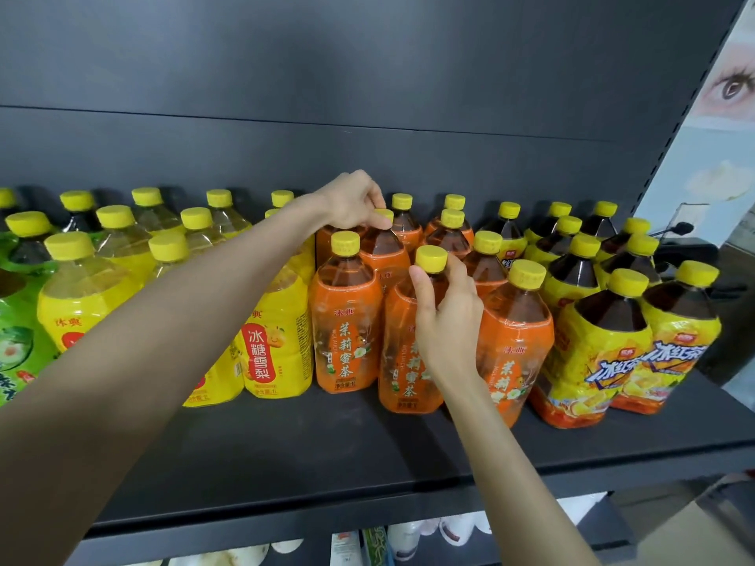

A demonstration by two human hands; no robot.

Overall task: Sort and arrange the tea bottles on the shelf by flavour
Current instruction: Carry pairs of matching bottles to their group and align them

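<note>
Tea bottles with yellow caps stand in flavour groups on a black shelf (pixel 310 455). Green-label bottles (pixel 16 345) are at the far left, then yellow pear-label bottles (pixel 278 353), orange jasmine-label bottles (pixel 347 345) in the middle, and yellow-orange iced-tea bottles (pixel 596 361) on the right. My left hand (pixel 355 204) reaches over the rows and pinches the cap of a second-row orange bottle (pixel 384 249). My right hand (pixel 445 316) grips the neck of a front orange bottle (pixel 404 373), fingers around its cap (pixel 431 258).
The shelf's dark back panel (pixel 367 96) rises behind the bottles. Bare shelf surface lies in front of the rows. A lower shelf with white packages (pixel 408 537) shows beneath. A poster (pixel 727 91) and a desk area lie to the right.
</note>
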